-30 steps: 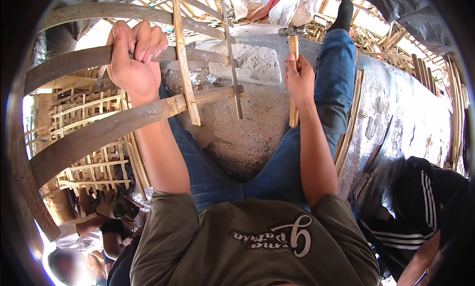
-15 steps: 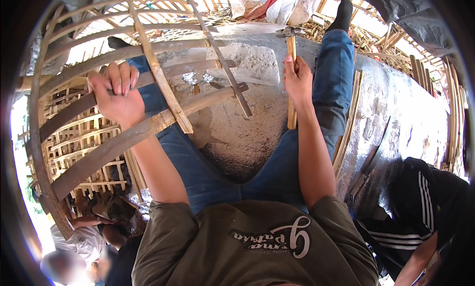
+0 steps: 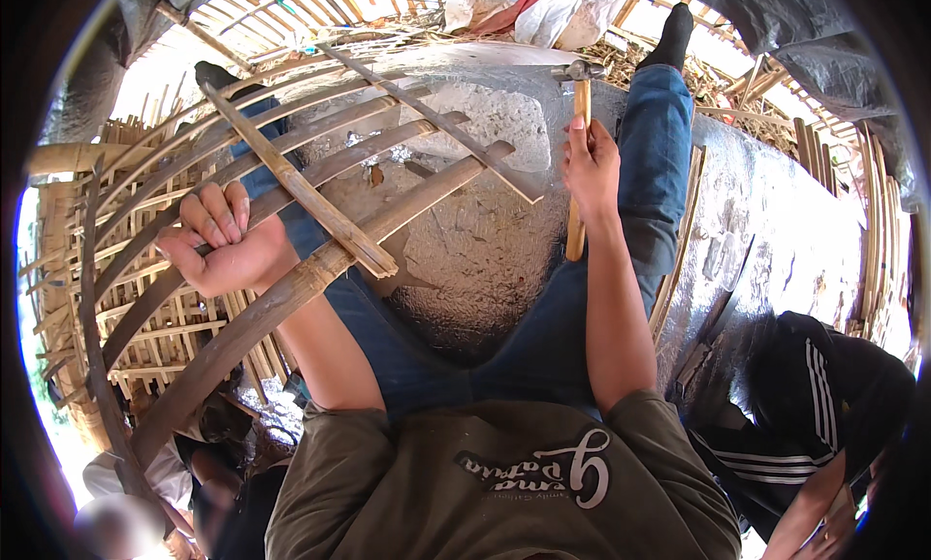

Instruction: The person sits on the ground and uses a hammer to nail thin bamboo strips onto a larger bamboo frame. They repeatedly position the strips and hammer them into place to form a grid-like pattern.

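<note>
A lattice of bamboo slats (image 3: 301, 187) lies at a slant over my left leg, its long curved strips crossed by shorter ones. My left hand (image 3: 231, 238) reaches through the frame, fingers curled round one of the long slats. In my right hand (image 3: 592, 172) is a hammer (image 3: 580, 221), gripped by its wooden handle and held upright. Its metal head points away from me, beside my right shin. The hammer is apart from the lattice. Between my legs, a pale flat block (image 3: 490, 124) rests on the ground, partly behind the lattice.
More bamboo lattice (image 3: 184, 342) stands at the left. Bundled bamboo strips (image 3: 878, 240) are at the far right, and a long dark blade-like thing (image 3: 718, 318) lies on the shiny sheet. One person in black (image 3: 815, 405) sits close at right; others are at lower left.
The lattice has tipped down at its far side and shifted slightly right, with my left hand still on it. My right hand and the hammer have moved a little right and nearer.
</note>
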The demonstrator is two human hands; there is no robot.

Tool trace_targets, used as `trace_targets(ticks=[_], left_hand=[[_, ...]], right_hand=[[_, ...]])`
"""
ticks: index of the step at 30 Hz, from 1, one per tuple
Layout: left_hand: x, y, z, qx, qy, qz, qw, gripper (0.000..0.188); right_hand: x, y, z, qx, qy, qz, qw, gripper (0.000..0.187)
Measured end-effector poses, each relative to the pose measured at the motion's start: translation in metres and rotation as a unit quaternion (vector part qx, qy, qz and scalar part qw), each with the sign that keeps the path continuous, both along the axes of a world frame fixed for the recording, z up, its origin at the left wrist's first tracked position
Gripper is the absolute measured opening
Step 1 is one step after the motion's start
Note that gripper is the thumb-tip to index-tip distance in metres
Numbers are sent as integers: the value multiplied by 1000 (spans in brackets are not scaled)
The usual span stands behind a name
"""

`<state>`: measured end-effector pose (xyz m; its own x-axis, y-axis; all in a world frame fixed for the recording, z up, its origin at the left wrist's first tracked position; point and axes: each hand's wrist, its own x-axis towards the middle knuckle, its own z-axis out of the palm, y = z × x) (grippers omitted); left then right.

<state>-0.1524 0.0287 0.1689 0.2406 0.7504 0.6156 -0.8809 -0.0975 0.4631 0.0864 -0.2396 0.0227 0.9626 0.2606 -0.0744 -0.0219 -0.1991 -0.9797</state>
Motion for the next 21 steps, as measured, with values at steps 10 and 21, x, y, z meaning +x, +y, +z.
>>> trace_targets(ticks=[10,21], left_hand=[[0,5,6,33,-10,-23,999,40],[17,7,4,87,48,35,994,36]], right_hand=[[0,-2,0,34,36,3,999,37],[3,3,-13,-9,-1,22,1000,38]])
